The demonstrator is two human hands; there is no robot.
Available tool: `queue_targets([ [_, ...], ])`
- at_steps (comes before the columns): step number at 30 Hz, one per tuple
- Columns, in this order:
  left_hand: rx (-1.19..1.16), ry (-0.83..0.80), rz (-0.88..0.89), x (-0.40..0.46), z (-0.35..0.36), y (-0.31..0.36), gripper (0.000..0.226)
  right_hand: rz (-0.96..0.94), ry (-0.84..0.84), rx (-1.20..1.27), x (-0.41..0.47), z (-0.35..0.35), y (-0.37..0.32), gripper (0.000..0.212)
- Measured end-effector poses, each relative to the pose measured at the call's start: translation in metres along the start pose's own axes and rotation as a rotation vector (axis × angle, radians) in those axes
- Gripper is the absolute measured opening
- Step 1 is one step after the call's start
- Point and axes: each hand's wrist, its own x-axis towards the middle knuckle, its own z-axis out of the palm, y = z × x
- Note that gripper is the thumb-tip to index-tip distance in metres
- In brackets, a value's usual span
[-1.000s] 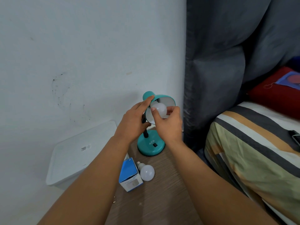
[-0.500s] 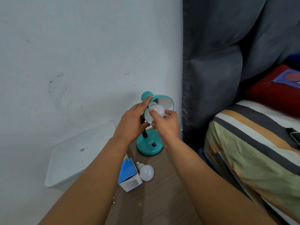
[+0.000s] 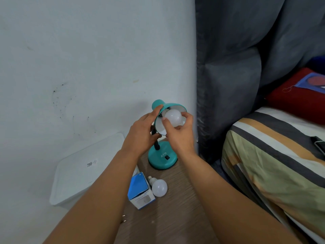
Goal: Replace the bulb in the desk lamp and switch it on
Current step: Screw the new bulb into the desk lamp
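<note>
Head view | right hand (image 3: 179, 132) clamps bulb (image 3: 173, 118) inside lamp (image 3: 162, 155) shade, thumb shifted round since half a second ago: judged mid-screwing | left hand (image 3: 142, 134) grips shade | spare bulb (image 3: 159, 187) before lamp base.

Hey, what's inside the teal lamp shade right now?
A white round bulb sits inside the teal lamp shade, gripped by the right hand. The left hand steadies the shade. The bulb's base and socket are hidden.
</note>
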Motion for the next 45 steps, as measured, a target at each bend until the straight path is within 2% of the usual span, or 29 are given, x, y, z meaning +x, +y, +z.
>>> queue_targets([
  [6,-0.013,-0.054,-0.009,0.004,0.0,0.0,0.101,-0.126,-0.015,-0.218,-0.005,-0.009,-0.002,0.052],
  [11,0.009,-0.014,0.088,0.007,0.009,0.003,0.115,-0.316,0.044,-0.336,0.004,-0.008,0.001,0.059],
  [17,0.053,0.027,0.026,0.01,0.018,0.009,0.104,-0.423,-0.019,-0.284,0.008,-0.013,0.0,0.062],
  [22,-0.026,0.027,0.023,0.012,0.014,0.006,0.099,-0.474,-0.047,-0.345,0.012,-0.013,0.004,0.062],
  [27,-0.037,-0.001,0.013,0.021,0.0,-0.006,0.105,-0.532,-0.07,-0.463,0.016,-0.013,0.008,0.06],
  [33,-0.07,-0.03,0.027,0.026,-0.006,-0.005,0.104,-0.598,-0.069,-0.478,0.015,-0.008,0.001,0.061],
  [39,-0.088,-0.039,0.033,0.029,-0.007,0.001,0.099,-0.481,-0.023,-0.446,0.019,-0.006,-0.003,0.054],
  [45,-0.076,-0.043,0.036,0.035,-0.005,-0.003,0.1,-0.568,-0.04,-0.463,0.019,-0.002,-0.002,0.051],
])
